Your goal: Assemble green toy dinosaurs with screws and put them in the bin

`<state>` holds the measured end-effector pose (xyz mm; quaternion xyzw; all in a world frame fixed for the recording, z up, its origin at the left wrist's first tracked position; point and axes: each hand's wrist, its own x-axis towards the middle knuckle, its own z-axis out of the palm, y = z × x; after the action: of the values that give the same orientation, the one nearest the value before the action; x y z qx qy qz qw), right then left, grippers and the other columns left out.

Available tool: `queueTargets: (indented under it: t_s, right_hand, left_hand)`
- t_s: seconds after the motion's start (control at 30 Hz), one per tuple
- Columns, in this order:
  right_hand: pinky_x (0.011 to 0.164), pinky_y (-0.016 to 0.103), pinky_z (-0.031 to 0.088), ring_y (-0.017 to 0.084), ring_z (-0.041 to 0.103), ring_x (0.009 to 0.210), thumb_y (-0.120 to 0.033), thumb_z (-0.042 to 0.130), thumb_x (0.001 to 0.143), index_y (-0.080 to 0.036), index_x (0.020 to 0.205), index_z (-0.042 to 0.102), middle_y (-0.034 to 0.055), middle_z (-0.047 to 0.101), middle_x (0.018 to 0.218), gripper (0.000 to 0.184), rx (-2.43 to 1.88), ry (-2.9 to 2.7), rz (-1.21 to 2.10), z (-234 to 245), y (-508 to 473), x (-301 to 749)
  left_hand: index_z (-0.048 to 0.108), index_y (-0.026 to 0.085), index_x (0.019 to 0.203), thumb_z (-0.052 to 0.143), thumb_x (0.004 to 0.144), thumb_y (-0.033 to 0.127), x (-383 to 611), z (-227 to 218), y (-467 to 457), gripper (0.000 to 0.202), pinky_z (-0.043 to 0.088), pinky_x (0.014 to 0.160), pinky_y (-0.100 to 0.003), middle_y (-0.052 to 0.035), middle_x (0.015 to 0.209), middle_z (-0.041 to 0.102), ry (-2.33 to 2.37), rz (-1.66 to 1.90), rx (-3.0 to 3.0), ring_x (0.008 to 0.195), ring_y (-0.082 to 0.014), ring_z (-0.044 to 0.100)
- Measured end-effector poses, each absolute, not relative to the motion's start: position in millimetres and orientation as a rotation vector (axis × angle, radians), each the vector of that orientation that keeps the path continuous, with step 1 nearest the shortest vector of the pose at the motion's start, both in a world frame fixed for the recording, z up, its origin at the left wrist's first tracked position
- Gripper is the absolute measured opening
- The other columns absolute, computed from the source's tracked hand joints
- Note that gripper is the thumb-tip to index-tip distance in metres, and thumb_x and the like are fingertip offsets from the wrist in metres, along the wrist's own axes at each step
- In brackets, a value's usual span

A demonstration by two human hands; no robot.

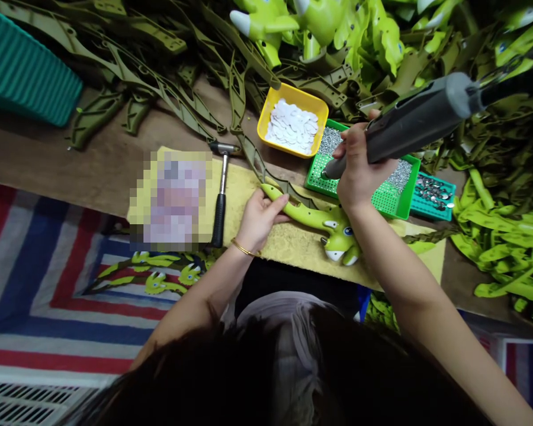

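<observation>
Although a teal ribbed bin (pixel 22 65) and a striped floor mat (pixel 57 296) fill the left side, and some small green pieces (pixel 160 278) lie on the mat, the hands work at the middle of a wooden bench (pixel 71 160). A hammer (pixel 221 189) lies on a yellow pad (pixel 302 248), beside a blurred paper (pixel 173 198). The left hand (pixel 261 220) closes around the long arm of a lime green toy figure (pixel 333 228), which lies on the pad with its head toward the right. The two hands are near but apart. The right hand (pixel 359 171) is clamped on a grey power tool (pixel 420 118), and its tip seems to be over a green tray of small screws (pixel 384 204), away from the toy. A yellow tray of white discs (pixel 293 118) and a teal tray of metal pieces (pixel 433 198) stand close by. Big heaps of green parts (pixel 501 260) lie at the right, so it seems much work is left, with only this one toy on the pad.
</observation>
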<state>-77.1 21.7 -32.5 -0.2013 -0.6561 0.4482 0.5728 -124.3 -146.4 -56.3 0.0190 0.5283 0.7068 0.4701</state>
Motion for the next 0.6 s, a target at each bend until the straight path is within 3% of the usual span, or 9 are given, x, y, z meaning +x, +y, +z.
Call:
queueTargets:
  t_s: [0.17, 0.37, 0.6]
  right_hand:
    - [0.054, 0.029, 0.050, 0.009, 0.055, 0.053, -0.058, 0.061, 0.081, -0.029, 0.107, 0.054, -0.0030, 0.054, 0.078, 0.039, -0.508, -1.622, 1.062, -29, 22, -74]
    - [0.042, 0.020, 0.041, 0.004, 0.050, 0.045, -0.049, 0.066, 0.083, -0.032, 0.107, 0.059, -0.0051, 0.061, 0.080, 0.030, -0.268, -1.420, 1.109, 9, -8, -76]
    - [0.049, 0.025, 0.053, 0.008, 0.059, 0.055, -0.058, 0.061, 0.082, -0.033, 0.114, 0.056, -0.0029, 0.061, 0.083, 0.040, -0.280, -1.569, 1.200, 12, -55, -97]
  left_hand:
    - [0.048, 0.017, 0.094, 0.083, 0.066, 0.035, -124, -56, -147, 0.049, 0.064, 0.073, -0.040, -0.0023, 0.079, 0.069, 1.275, 1.765, 0.055, 0.084, -0.0241, 0.073]
    - [0.047, 0.019, 0.096, 0.084, 0.065, 0.036, -124, -58, -147, 0.051, 0.063, 0.069, -0.037, -0.0028, 0.085, 0.070, 1.231, 1.768, 0.076, 0.081, -0.0227, 0.073]
    - [0.049, 0.019, 0.089, 0.087, 0.059, 0.039, -121, -60, -145, 0.052, 0.061, 0.067, -0.034, 0.0004, 0.078, 0.069, 1.205, 1.799, 0.076, 0.073, -0.0192, 0.070]
